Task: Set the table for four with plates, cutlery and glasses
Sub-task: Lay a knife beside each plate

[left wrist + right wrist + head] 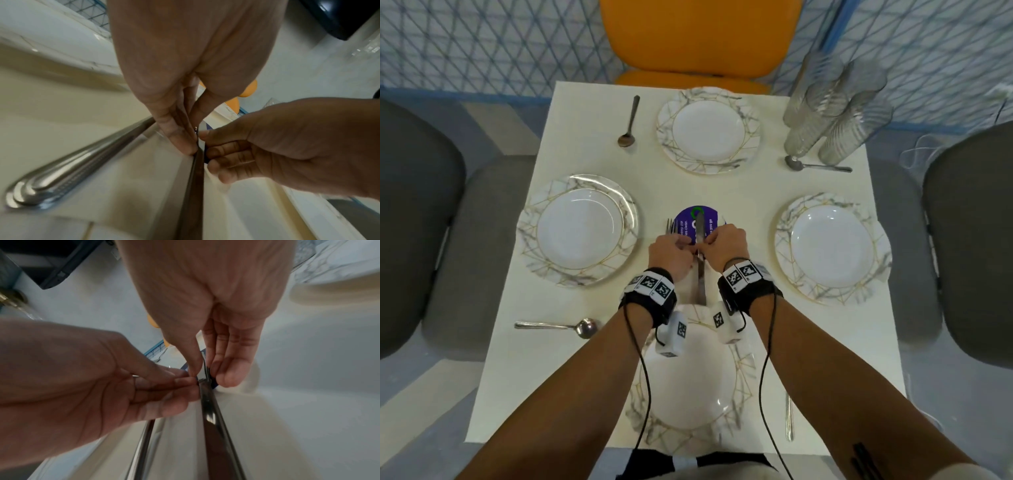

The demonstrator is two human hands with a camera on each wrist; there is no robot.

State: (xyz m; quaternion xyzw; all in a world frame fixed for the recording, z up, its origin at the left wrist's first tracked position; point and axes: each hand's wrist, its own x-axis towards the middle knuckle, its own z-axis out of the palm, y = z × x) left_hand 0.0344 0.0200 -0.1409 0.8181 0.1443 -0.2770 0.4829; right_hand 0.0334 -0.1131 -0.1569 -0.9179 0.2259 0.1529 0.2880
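1. Hands met over the table's [585, 377] centre. Both forearms reached fwd from the near edge, converging, with wrist bands and cabled sensor units on each.
2. Left hand [671, 255]: palm turned inward and down, thumb and forefinger pinching the knife [700, 240] at its neck, per left wrist view; the remaining fingers [164, 408] lay curled beneath. A fork [672, 228] showed at this hand too, tines pointing away past the knuckles, handle running back under the palm; whether it was gripped could not be told.
3. Right hand [724, 248]: thumb and forefinger pinching the same knife from the opposite side, other fingers [224, 164] curled loosely below. Fingertips of both hands were touching at the blade-handle junction.
4. Knife lay lengthwise between the wrists, blade fwd over a purple round card [697, 222], handle back toward the near plate [739, 377].
5. Four marbled plates, one per side: left plate [577, 229], far plate [708, 132], right plate [832, 246], plus the near one, partly hidden by the arms.
6. Spoons: far-left spoon [629, 123], near-left spoon [558, 326], right spoon [815, 166]. Another utensil handle [789, 421] lay right of the near plate.
7. Glasses [835, 113] stood clustered at the far right corner, just beyond the right spoon.
8. Orange chair [698, 37] at the far side; grey chairs [414, 222] left and right.
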